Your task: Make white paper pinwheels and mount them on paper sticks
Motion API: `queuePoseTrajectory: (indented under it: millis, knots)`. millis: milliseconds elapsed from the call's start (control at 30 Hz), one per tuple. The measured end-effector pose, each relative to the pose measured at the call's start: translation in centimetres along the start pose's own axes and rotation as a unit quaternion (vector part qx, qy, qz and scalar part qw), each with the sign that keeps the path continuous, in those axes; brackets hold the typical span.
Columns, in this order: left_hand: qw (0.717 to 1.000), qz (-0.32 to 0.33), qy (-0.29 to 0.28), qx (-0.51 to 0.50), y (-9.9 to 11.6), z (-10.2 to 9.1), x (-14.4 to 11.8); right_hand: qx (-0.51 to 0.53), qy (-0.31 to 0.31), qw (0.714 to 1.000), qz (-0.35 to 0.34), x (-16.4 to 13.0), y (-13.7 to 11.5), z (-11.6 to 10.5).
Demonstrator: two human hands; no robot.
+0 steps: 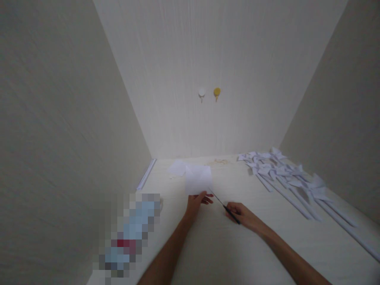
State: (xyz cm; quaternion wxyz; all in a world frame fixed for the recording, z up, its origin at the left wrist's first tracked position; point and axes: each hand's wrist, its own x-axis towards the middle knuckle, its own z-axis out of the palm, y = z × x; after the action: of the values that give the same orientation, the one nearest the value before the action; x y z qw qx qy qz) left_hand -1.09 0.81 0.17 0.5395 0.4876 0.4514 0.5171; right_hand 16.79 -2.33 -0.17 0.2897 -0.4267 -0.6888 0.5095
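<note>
Head view looks down over my two bare forearms, which reach forward across the pale worktop (213,245) and come together near its middle. My left hand (197,202) is stretched out with the wrist nearly straight, fingers closed in a pinch on the near edge of a white sheet of paper (198,179), thumb on top. That sheet sits just beyond my fingertips, lifted or tilted a little; whether its far edge touches the worktop I cannot tell. My right hand (241,213) lies just right of the paper, forearm coming in at a slant from the lower right, fingers curled shut around the dark handles of a pair of scissors (223,204). Its thin blades point up and left toward the paper's near right corner and reach it or nearly so; whether the blades are parted I cannot make out.

Behind the paper, a smaller white piece (177,168) lies flat, overlapped by it. Far right of the paper, a heap of white folded paper shapes on long strips (285,174) spreads along the worktop toward the right wall. Left of the paper, a pale strip (146,174) runs along the foot of the left wall. Well above the paper, on the back wall, a white hook (202,93) and a yellow hook (217,92) sit side by side. Nearer to me and left of the paper, a blurred-out patch (127,237) hides something.
</note>
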Motion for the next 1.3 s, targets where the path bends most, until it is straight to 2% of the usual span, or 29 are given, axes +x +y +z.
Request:
queuePoseTrajectory:
  millis: [800,1300]
  knots:
    - [1.0,-0.007,0.001,0.021,0.31,-0.01,-0.11,0.007,-0.001,1.0,0.007,0.07,0.23,0.08]
    - [1.0,-0.005,0.002,-0.006,0.29,0.03,-0.09,0.002,-0.003,1.0,0.002,-0.06,0.14,0.03]
